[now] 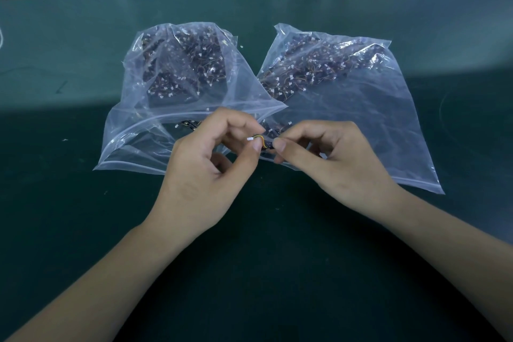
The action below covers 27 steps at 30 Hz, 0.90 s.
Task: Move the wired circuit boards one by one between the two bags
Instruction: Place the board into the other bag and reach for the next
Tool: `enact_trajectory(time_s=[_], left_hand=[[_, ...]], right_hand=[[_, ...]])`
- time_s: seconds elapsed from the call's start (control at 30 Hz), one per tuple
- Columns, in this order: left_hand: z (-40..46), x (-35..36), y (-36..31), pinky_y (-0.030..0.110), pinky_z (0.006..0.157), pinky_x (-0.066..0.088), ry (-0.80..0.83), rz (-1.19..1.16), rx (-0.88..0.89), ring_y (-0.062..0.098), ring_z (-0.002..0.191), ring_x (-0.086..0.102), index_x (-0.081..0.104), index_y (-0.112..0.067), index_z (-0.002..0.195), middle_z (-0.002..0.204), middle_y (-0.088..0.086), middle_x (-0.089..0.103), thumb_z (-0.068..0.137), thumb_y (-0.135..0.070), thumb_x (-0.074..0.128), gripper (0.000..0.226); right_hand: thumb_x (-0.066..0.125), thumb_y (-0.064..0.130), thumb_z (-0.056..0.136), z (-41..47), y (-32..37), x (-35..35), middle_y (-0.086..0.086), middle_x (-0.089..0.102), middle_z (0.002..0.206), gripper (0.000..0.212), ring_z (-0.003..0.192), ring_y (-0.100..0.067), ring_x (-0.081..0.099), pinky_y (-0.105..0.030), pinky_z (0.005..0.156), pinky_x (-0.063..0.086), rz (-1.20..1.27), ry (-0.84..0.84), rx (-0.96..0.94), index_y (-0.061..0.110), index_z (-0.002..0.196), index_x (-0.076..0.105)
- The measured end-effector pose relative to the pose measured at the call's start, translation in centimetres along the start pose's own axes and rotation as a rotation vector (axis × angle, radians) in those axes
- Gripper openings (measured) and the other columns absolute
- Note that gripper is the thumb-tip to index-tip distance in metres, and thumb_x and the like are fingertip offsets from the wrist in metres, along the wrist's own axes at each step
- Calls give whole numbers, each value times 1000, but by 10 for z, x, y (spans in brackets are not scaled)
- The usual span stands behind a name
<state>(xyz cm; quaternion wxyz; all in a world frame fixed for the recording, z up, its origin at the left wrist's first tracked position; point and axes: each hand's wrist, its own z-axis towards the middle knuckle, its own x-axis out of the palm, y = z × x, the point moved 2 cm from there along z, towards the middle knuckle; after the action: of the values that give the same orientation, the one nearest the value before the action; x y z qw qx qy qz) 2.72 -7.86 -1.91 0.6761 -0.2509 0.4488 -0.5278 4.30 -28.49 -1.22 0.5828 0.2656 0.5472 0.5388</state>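
We see a dark green counter (83, 230) carrying two clear plastic bags side by side, the left bag (144, 119) and the right bag (374, 119), each heaped with dark wired circuit boards. Above their near openings, our left hand (211, 164) and right hand (327, 164) both pinch one wired circuit board (265, 144), its white connector (249, 139) at the left fingertips.

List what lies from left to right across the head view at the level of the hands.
Left bag's open mouth → left hand → white connector → yellow wire → right hand → right bag's clear plastic, all on the green table.
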Motion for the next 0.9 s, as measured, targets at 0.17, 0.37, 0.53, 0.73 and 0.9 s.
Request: enact_trajectory(time_s=[0.17,0.37,0.53,0.73,0.9], left_hand=[[0,0,-1,42,53,52,-5,11,7,19,85,68,67,-32,107,100,-8,71,99,-17,71,17],[2,-5,5,42,55,55,-54,56,-41,17,76,67,71,-32,102,89,-9,72,101,-31,73,2],[5,-10,4,24,62,53,-96,163,-2,14,76,69,76,-29,100,92,-14,75,102,-26,74,4],[8,-19,4,38,69,51,-139,499,163,13,78,61,78,-25,98,90,-15,66,101,-25,73,6],[6,-15,1,30,56,45,-62,534,227,0,62,50,81,-25,95,75,-17,57,99,-26,77,6]], right_hand=[[74,22,99,0,0,0,0,70,72,21,66,-25,57,-45,62,43,-19,-5,-42,23,78,76],[72,24,101,2,-3,-2,10,73,76,16,65,1,54,-23,58,39,-14,-49,-60,27,87,78],[77,34,96,2,-6,0,14,70,88,10,85,-12,63,-11,76,39,-286,-70,-160,26,101,78],[81,15,88,2,-11,0,12,66,113,40,103,-14,59,-33,100,47,-536,-23,-182,24,125,70],[71,-3,90,3,-9,-5,10,67,101,32,91,-12,63,-14,80,43,-448,-125,-195,21,110,73]])
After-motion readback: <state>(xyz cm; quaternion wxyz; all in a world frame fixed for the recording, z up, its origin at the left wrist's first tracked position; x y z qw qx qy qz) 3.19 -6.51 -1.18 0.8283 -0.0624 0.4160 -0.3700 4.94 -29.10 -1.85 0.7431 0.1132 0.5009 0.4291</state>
